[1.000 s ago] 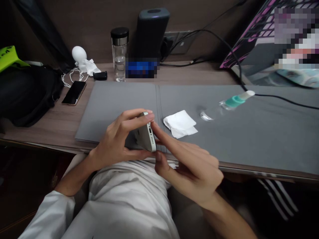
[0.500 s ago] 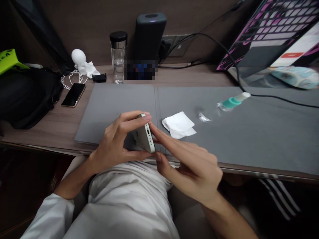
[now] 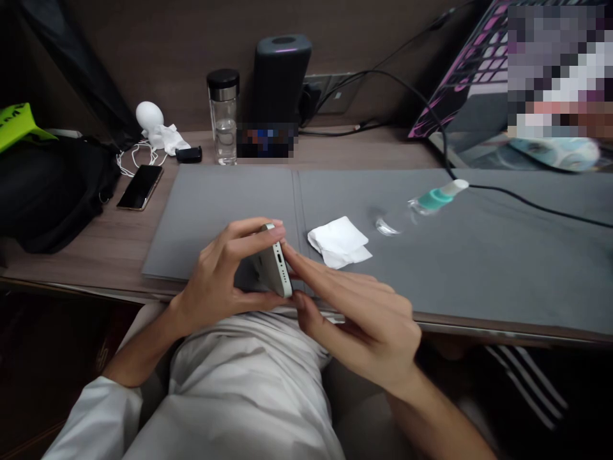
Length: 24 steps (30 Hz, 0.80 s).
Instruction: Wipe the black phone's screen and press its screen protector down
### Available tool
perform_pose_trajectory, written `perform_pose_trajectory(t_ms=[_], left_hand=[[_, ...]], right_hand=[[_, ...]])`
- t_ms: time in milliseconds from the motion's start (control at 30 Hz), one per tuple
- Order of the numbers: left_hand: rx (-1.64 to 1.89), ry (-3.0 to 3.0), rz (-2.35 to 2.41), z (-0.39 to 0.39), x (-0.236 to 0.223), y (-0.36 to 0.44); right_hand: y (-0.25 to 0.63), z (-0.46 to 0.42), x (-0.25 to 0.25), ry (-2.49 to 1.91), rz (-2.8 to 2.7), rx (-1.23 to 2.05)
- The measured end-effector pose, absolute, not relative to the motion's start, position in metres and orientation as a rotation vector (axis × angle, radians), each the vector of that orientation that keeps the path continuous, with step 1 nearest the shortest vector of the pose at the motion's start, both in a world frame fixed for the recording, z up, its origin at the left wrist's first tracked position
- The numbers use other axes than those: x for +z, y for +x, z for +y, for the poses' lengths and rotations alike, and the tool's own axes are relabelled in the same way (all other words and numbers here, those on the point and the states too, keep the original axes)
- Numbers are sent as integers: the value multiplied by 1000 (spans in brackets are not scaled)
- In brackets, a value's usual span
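Head view: left hand (image 3: 215,281) curled around a smartphone (image 3: 271,271) at the gray desk mat's (image 3: 215,204) near edge, lower center; right hand (image 3: 364,326) pinches it narrowly. Folded tissue (image 3: 338,241) lies just right; second phone (image 3: 140,188) sits on wooden desk (image 3: 81,262), upper left.

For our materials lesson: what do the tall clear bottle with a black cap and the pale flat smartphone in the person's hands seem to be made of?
The tall clear bottle looks like glossy glass, perhaps plastic, with water showing through. The edge of the pale flat smartphone looks like satin metal, by its sheen.
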<state>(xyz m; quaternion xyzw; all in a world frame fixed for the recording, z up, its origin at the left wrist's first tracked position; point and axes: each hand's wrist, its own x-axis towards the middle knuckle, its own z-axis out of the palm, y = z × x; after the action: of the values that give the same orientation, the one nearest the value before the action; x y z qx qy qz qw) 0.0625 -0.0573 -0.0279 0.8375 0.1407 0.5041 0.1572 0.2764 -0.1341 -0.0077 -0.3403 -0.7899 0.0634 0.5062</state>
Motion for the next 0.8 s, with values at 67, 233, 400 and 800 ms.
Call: perform_pose_trajectory(t_ms=[67,233,400,800], left_hand=[[1437,2401,407,-58,-27,62],[1426,2403,423,-58,-28,62],[1437,2406,411,-57,-28,63],[1443,2417,466,-59,-29,63]], right_hand=[[278,-133,-9,-806,-1905,148],[279,-131,-10,-769,-1907,160],[278,-132,-8,-779,-1906,166],[273,-135,-11,-816,-1868,147]])
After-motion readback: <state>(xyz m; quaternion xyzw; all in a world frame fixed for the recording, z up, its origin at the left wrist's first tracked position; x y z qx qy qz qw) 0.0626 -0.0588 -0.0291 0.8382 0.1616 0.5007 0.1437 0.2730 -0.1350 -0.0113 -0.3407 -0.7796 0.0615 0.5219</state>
